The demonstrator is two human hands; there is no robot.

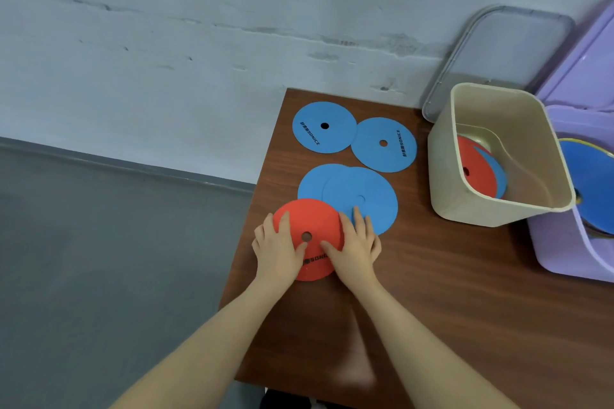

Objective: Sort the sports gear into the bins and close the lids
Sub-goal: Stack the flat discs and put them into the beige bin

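Note:
A flat red disc (312, 219) lies near the table's left edge. My left hand (279, 251) and my right hand (357, 247) both rest on it with fingers spread, thumbs near its centre hole. The red disc partly overlaps two stacked blue discs (362, 192). Two more blue discs (324, 127) (383, 144) lie farther back. At the right, an open beige bin (471, 206) holds a red disc (475, 171) and a blue one beneath it.
The wooden table (448, 292) ends close to my left hand, with grey floor beyond. A grey lid (465, 53) leans against the wall behind the beige bin. A purple bin (561, 252) at the far right holds a blue disc (594, 183); its lid stands raised.

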